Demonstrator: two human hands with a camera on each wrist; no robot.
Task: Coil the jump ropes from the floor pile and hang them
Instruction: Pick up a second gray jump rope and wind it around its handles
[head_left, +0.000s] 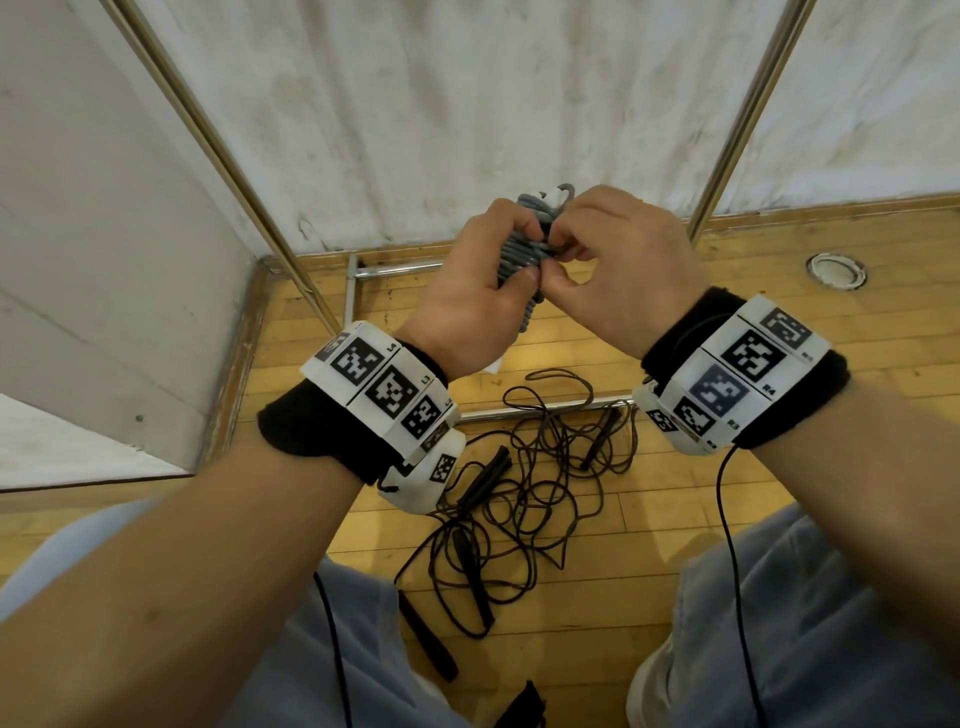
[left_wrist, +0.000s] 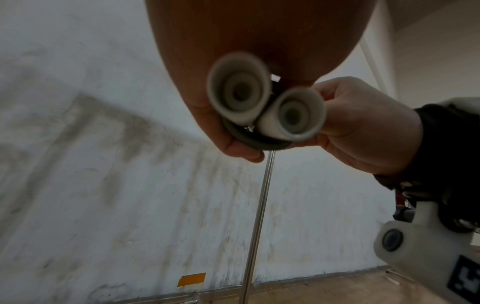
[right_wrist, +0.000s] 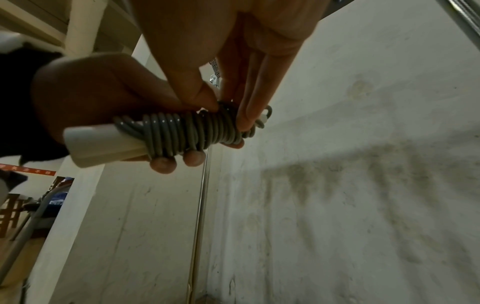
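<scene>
A grey jump rope (head_left: 519, 254) is wound in tight turns round its two white handles (left_wrist: 239, 90). My left hand (head_left: 522, 249) grips this bundle at chest height, fingers curled under the coil (right_wrist: 182, 129). My right hand (head_left: 563, 257) pinches a turn of the grey rope at the far end of the coil, thumb and fingers (right_wrist: 246, 115) pressed on it. Below on the wooden floor lies a tangled pile of black jump ropes (head_left: 530, 499) with black handles (head_left: 470, 577).
Two slanted metal rack poles (head_left: 218, 156) (head_left: 737, 130) rise either side of my hands, with base bars (head_left: 540, 413) on the floor. A stained white wall (head_left: 467, 104) stands right behind. A round floor fitting (head_left: 836, 270) sits at right. My knees (head_left: 805, 623) frame the pile.
</scene>
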